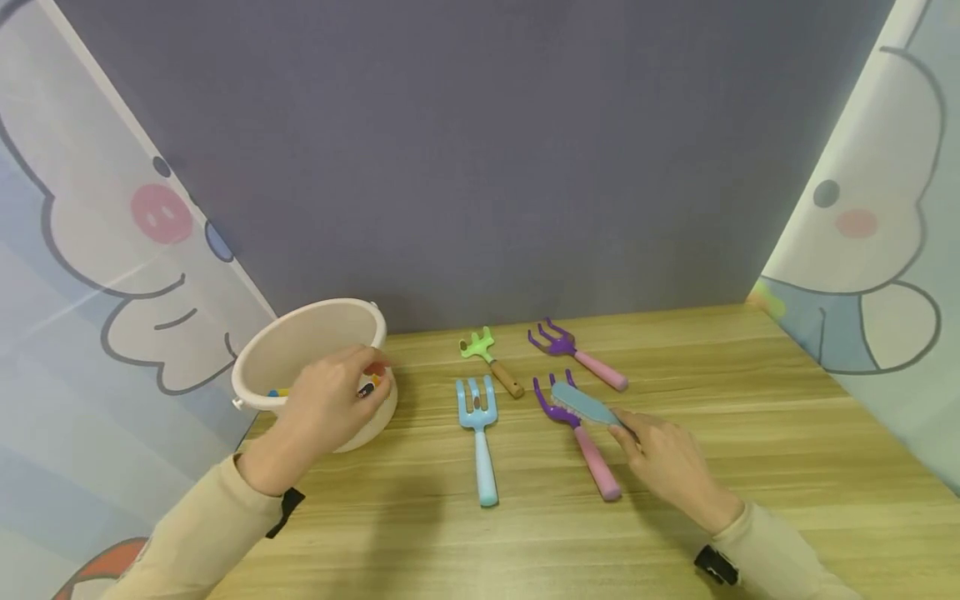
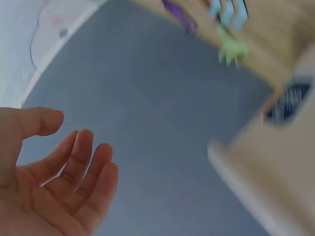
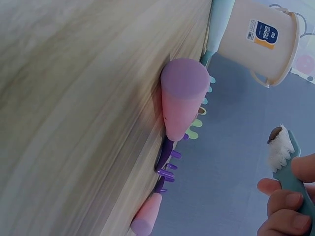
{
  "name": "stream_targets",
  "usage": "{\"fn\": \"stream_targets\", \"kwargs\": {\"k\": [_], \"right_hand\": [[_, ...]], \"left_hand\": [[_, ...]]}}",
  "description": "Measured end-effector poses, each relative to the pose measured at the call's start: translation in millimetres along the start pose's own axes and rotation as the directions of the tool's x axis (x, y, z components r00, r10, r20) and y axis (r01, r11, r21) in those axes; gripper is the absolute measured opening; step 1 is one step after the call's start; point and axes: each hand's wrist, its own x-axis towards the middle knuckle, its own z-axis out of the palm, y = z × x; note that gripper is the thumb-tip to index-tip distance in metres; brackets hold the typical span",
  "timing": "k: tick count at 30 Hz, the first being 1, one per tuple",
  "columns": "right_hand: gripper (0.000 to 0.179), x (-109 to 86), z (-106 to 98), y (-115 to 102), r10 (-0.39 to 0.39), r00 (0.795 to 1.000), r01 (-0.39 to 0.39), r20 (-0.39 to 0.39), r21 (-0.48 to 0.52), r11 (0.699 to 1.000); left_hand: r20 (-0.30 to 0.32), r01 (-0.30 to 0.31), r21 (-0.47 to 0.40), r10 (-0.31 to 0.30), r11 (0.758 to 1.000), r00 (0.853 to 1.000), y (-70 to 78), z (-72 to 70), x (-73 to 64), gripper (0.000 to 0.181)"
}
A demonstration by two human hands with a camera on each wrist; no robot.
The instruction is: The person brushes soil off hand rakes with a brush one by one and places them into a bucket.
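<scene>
My right hand point(image 1: 671, 467) grips a blue brush point(image 1: 588, 404) by its handle, just above a purple hand rake with a pink handle point(image 1: 596, 462). In the right wrist view, the white bristles point(image 3: 281, 150) show, and a small brown piece point(image 3: 274, 135) sits at their end. My left hand point(image 1: 330, 408) is over the near rim of a cream bucket point(image 1: 300, 342), palm partly turned away. From the left wrist view, its thumb and fingers point(image 2: 59, 182) are loosely curved with nothing between them. Something blue and yellow point(image 1: 277, 392) lies inside the bucket.
A second purple rake with a pink handle point(image 1: 600, 369) lies behind the first. To their left are a light blue fork point(image 1: 485, 471) and a smaller green rake with a brown handle point(image 1: 480, 343), both with brown bits on them. A dark grey panel point(image 1: 487, 167) stands behind the table point(image 1: 750, 500).
</scene>
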Motion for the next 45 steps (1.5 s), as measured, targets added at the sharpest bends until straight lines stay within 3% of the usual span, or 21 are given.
{"fn": "stream_targets", "kwargs": {"k": [3,6,8,11,14,18,23,26,28,31,33,38,41,45], "right_hand": [[0.027,-0.5,0,0,0.001,1.000,-0.001,0.008,0.002,1.000],[0.027,-0.7,0,0,0.003,1.000,-0.003,0.007,0.003,1.000],[0.027,-0.6,0,0,0.001,1.000,-0.001,0.005,-0.003,1.000],[0.026,-0.2,0,0,-0.007,1.000,0.007,0.000,-0.010,1.000],[0.026,0.0,2,0,-0.016,1.000,0.016,-0.008,-0.015,1.000],[0.026,-0.2,3,0,-0.024,1.000,0.024,-0.020,-0.014,1.000],[0.026,-0.9,3,0,-0.034,0.999,0.034,-0.037,-0.018,0.999],[0.026,-1.5,3,0,-0.043,0.998,0.042,-0.047,-0.020,0.999],[0.026,-1.9,3,0,-0.042,0.998,0.041,-0.045,-0.015,0.999],[0.026,-2.6,2,0,-0.029,0.999,0.029,-0.032,-0.004,1.000],[0.026,-2.8,1,1,-0.018,1.000,0.018,-0.020,-0.004,1.000],[0.027,-3.4,-1,2,-0.001,1.000,0.001,0.005,-0.004,1.000],[0.027,-3.6,-1,2,-0.005,1.000,0.005,0.004,0.000,1.000],[0.027,-3.4,-1,3,-0.016,1.000,0.016,-0.003,0.010,1.000]], "left_hand": [[0.101,0.046,-0.089,-0.037,0.995,0.994,13.4,16.0,-5.9,0.012],[0.241,0.137,-0.179,-0.092,0.974,0.966,24.4,35.1,-9.0,0.018],[0.335,0.208,-0.235,-0.122,0.949,0.934,29.2,50.1,-11.4,0.023],[0.454,0.283,-0.328,-0.113,0.901,0.884,31.5,76.0,-15.9,0.022],[0.562,0.380,-0.424,-0.090,0.822,0.822,32.0,100.5,-21.4,0.026],[0.655,0.524,-0.442,-0.137,0.728,0.743,35.7,125.0,-28.1,0.041],[0.700,0.636,-0.431,-0.207,0.640,0.683,44.6,142.5,-33.1,0.060],[0.722,0.673,-0.416,-0.227,0.611,0.653,49.2,150.5,-34.9,0.074],[0.729,0.689,-0.406,-0.242,0.601,0.640,52.2,154.9,-35.0,0.083],[0.721,0.688,-0.392,-0.261,0.611,0.643,56.5,161.2,-33.3,0.090],[0.715,0.683,-0.359,-0.282,0.636,0.639,60.3,165.0,-30.8,0.095],[0.687,0.641,-0.218,-0.351,0.736,0.637,70.4,172.0,-27.0,0.099],[0.680,0.626,-0.176,-0.366,0.759,0.635,72.2,173.2,-28.4,0.094],[0.682,0.627,-0.168,-0.369,0.761,0.631,69.1,173.2,-29.6,0.090]]}}
